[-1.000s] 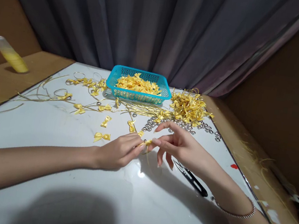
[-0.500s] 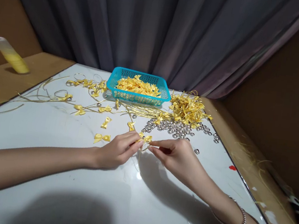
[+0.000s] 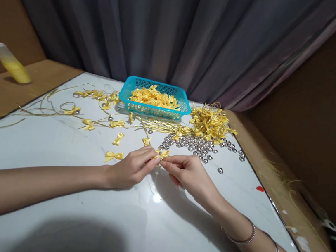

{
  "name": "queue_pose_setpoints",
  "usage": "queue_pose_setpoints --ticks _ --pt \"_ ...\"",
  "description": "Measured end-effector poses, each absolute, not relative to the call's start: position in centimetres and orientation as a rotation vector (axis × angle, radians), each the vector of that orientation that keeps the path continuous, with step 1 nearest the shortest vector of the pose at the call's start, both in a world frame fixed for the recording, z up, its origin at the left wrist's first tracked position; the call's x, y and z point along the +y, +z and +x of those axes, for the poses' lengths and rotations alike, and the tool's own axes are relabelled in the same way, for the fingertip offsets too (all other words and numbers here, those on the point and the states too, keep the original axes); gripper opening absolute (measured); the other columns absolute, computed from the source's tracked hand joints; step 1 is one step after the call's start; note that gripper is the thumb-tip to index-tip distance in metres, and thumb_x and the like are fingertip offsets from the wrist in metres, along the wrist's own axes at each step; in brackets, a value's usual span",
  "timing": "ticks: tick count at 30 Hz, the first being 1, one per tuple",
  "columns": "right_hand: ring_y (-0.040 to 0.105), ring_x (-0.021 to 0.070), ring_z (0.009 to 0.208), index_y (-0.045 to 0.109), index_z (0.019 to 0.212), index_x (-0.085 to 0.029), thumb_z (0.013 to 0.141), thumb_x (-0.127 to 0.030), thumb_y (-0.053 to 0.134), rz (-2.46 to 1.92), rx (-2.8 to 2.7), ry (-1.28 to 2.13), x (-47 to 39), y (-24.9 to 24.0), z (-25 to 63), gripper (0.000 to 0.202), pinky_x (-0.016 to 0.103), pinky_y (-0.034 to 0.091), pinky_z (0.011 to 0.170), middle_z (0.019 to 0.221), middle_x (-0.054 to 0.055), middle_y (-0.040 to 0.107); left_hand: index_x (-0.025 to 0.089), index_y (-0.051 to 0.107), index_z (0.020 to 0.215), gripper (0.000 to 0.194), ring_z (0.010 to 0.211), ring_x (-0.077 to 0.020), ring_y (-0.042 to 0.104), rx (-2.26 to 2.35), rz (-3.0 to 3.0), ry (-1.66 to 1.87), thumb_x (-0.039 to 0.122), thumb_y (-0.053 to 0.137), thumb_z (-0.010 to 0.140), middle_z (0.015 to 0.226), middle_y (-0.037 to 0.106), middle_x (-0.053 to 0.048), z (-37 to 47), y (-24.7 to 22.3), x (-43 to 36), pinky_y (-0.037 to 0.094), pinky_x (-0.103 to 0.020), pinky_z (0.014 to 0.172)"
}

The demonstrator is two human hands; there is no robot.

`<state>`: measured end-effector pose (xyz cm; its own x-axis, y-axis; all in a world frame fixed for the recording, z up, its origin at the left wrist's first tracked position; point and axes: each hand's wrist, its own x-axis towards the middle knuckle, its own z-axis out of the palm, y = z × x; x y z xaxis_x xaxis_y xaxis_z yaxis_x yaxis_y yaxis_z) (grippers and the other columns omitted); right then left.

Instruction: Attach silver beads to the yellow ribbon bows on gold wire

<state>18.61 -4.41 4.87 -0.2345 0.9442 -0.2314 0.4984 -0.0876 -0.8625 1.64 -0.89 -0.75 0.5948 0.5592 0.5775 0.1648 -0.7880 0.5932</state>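
Near the middle of the white table (image 3: 87, 210), my left hand (image 3: 134, 167) pinches a yellow bow (image 3: 164, 154) between thumb and fingers. My right hand (image 3: 187, 171) meets it from the right, its thumb and index finger closed at the bow's right side on a thin gold cord, whose end hangs below. The fingertips hide part of the bow and cord. Loose yellow bows (image 3: 114, 156) lie left of and beyond my left hand. Silver beads (image 3: 199, 146) are spread beyond my right hand, with a single bead (image 3: 220, 170) nearer.
A teal basket (image 3: 154, 110) full of yellow bows stands at the back. Right of it is a heap of corded bows (image 3: 210, 121). Gold cords (image 3: 158, 124) lie before the basket. Yellow spools (image 3: 16, 70) stand at the left; a red piece (image 3: 259, 189) lies at the right.
My right hand has moved left and closer to my left hand, its fingertips now nearly touching the left ones. The small loop that showed between the hands is no longer clearly visible.
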Motion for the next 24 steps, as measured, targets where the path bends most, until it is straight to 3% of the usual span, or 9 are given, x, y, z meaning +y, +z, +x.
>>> queue_pose_setpoints --ticks 7,15,24 --pt "0.034 0.0064 0.038 0.064 0.075 -0.013 0.085 -0.026 0.05 -1.632 -1.835 1.244 -4.8 6.7 19.2 0.022 0.02 0.025 0.038 0.042 -0.005 0.044 0.018 0.04 0.072 0.021 0.063 -0.0128 0.041 0.679 2.343 1.095 0.015 0.034 0.092 0.065 0.041 0.001 1.6 -0.6 -0.8 0.037 -0.025 0.062" --pt "0.038 0.0075 0.045 0.06 0.07 -0.015 0.083 -0.012 0.048 -1.535 -2.476 0.938 -6.3 8.6 20.2 0.018 0.022 0.027 0.047 0.051 -0.003 0.05 0.018 0.043 0.073 0.022 0.064 -0.0118 0.044 0.787 2.232 1.047 0.018 0.034 0.093 0.067 0.044 0.001 1.6 -0.5 -0.7 0.036 -0.024 0.062" --pt "0.052 0.0119 0.055 0.052 0.072 -0.021 0.087 -0.016 0.046 -1.337 -2.909 0.896 -10.0 11.1 21.6 0.017 0.025 0.029 0.049 0.064 0.0 0.059 0.018 0.044 0.071 0.024 0.061 -0.011 0.045 0.897 2.112 1.04 0.024 0.036 0.093 0.064 0.044 0.002 1.5 -0.6 -0.4 0.036 -0.023 0.059"
